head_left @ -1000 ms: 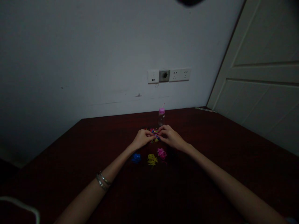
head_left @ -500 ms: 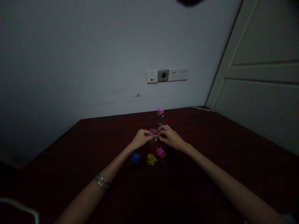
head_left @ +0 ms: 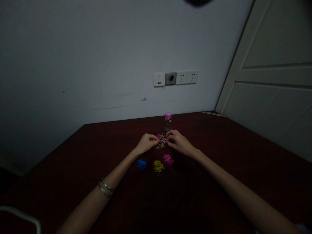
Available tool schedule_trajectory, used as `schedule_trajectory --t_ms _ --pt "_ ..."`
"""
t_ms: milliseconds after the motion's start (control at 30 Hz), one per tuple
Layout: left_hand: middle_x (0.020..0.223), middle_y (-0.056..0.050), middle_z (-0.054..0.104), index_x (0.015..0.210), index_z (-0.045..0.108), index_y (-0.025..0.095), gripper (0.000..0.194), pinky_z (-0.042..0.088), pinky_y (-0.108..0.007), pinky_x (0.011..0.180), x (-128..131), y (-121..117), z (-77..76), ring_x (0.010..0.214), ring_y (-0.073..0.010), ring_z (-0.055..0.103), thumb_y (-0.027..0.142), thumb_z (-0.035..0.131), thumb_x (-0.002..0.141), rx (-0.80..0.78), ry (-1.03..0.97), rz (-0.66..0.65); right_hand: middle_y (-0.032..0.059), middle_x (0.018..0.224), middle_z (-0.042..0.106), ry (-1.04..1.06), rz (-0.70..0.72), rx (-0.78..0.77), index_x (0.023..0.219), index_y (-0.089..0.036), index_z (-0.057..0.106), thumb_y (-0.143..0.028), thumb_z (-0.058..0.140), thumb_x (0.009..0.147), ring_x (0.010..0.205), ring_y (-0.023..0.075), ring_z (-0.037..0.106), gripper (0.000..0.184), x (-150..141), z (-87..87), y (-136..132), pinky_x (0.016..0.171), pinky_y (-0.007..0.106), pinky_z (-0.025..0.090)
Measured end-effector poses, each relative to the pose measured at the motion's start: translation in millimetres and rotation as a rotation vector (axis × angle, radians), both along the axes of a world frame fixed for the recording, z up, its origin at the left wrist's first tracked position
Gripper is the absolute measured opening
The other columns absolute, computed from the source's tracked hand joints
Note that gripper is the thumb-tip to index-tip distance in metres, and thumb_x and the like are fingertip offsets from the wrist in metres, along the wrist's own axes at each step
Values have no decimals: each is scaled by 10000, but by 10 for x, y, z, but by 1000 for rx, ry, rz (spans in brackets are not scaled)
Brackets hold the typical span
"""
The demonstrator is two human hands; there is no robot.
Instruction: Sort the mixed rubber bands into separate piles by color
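A mixed heap of small coloured loops that look like rubber bands (head_left: 162, 140) lies on the table between my two hands. My left hand (head_left: 147, 143) is at the heap's left side, thumb and fingertips pinched together. On the opposite side, my right hand (head_left: 179, 142) has curled fingers, with thumb and forefinger close together at the bands. Whatever the fingertips hold is too small and dark to make out. Nearer to me are single-colour piles: a blue pile (head_left: 141, 164), a yellow pile (head_left: 159, 166) and a pink pile (head_left: 168, 159).
A clear bottle with a pink lid (head_left: 168, 122) and a straw stands just behind the heap. The dark red table (head_left: 117, 133) meets a wall with a row of sockets (head_left: 181, 78). A panelled door (head_left: 273, 78) is at right, and a pale cord (head_left: 21, 214) at lower left.
My hands have drawn slightly apart, the left one shifting a little left, so more of the mixed heap shows between them. The piles and bottle stay put.
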State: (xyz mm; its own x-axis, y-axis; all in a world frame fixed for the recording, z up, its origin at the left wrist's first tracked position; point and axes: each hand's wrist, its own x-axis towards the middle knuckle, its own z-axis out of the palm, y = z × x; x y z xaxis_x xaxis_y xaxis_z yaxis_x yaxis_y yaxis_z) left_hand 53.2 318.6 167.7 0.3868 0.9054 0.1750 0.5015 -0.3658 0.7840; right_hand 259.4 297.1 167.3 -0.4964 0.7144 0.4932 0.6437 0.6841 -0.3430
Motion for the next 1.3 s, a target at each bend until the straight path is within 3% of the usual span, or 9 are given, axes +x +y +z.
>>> schedule_trajectory --t_ms 300,633,767,900,1067,1300 --pt "578 -22 600 829 694 83 270 335 -188 471 -218 147 -93 512 -99 478 273 602 662 -14 -1 75 66 1015 509 38 2 -73 714 -193 632 -191 580 756 983 209 476 67 221 27 86 876 395 406" --pt "605 -39 625 848 677 87 275 360 -193 469 -413 251 -169 502 -98 499 298 597 690 -82 -148 188 49 1039 501 -118 218 -359 656 -199 667 -149 608 694 973 209 479 85 189 228 -224 822 343 425" --pt "608 -42 633 836 678 89 254 364 -194 468 -479 279 -211 504 -100 504 282 601 692 -79 -171 223 36 976 525 -231 312 -379 612 -205 654 -122 622 669 930 198 474 105 104 220 -341 807 332 422" --pt "578 -33 625 832 680 87 242 356 -193 462 -489 273 -207 489 -97 497 269 601 693 -86 -162 235 38 889 548 -313 253 -406 565 -197 627 -67 626 625 853 195 481 143 29 225 -427 752 324 432" --pt "579 -35 627 825 681 85 239 361 -197 474 -485 267 -206 491 -97 500 266 606 690 -94 -176 223 29 862 554 -326 255 -387 556 -191 600 -46 614 619 807 184 496 158 -2 206 -445 846 382 392" --pt "562 -32 621 840 682 86 260 355 -198 462 -493 262 -209 467 -95 489 281 604 688 -93 -158 240 34 877 560 -282 270 -376 596 -200 648 -70 614 647 843 187 505 144 28 214 -391 765 315 419"
